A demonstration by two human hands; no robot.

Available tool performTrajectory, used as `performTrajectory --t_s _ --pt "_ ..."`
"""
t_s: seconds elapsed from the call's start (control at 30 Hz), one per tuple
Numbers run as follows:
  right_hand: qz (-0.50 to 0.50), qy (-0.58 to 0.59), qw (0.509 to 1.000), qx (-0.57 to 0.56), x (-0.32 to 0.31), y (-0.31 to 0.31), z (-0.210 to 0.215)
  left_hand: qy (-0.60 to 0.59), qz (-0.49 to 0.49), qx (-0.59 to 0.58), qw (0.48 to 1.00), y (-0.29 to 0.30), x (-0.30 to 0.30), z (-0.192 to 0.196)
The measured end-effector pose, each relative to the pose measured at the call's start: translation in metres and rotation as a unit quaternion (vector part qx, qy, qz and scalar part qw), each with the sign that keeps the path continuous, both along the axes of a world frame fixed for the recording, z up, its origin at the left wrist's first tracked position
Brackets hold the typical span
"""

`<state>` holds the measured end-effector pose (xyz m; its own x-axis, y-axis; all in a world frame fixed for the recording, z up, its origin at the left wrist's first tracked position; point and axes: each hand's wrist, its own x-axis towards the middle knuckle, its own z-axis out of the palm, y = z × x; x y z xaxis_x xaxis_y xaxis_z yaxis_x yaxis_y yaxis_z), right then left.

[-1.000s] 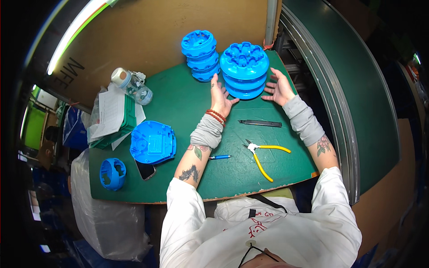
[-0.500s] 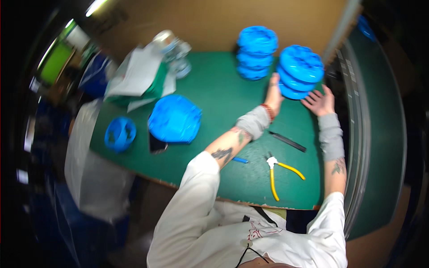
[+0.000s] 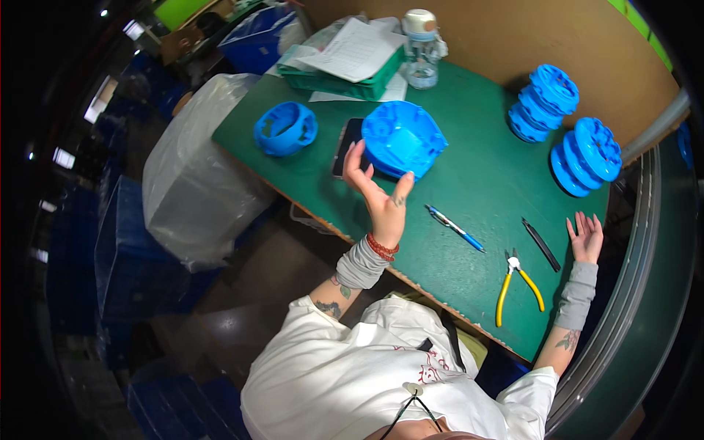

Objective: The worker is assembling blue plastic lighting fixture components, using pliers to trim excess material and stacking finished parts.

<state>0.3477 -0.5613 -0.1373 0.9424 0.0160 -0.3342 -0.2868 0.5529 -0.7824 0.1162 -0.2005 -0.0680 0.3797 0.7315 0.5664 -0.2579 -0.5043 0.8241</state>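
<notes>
My left hand (image 3: 383, 204) is held over the table with its thumb and fingers spread. Its fingertips are at the near edge of a large blue hollow plastic part (image 3: 402, 139); I cannot tell whether they touch it. A dark phone (image 3: 347, 150) lies partly behind that hand. My right hand (image 3: 585, 238) is open with nothing in it, near the table's right edge. Beyond it stands a stack of round blue plastic parts (image 3: 584, 158), apart from the fingers. A second such stack (image 3: 543, 103) is farther back.
On the green table (image 3: 469, 176) lie a pen (image 3: 456, 229), a black slim tool (image 3: 541, 244) and yellow-handled pliers (image 3: 515, 282). A blue ring-shaped part (image 3: 286, 130) is at left. Behind are papers (image 3: 356, 51) on a green tray (image 3: 345, 84) and a clear bottle (image 3: 422, 51). Metal rails (image 3: 623, 293) run at right.
Both hands have come away from the right-hand blue stack. My left hand has moved left to the large blue part, and my right hand has drawn back. The view has turned left.
</notes>
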Motion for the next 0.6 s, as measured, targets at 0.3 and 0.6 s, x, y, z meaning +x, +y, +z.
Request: performTrajectory --t_s 0.3,0.6 --pt "-0.024 -0.088 0.993 0.079 -0.012 -0.021 -0.032 0.051 -0.095 -0.356 0.928 0.029 0.061 -0.048" --pt "-0.007 -0.081 0.996 0.048 -0.021 -0.020 -0.029 0.134 -0.245 -0.406 0.870 0.074 0.156 -0.037"
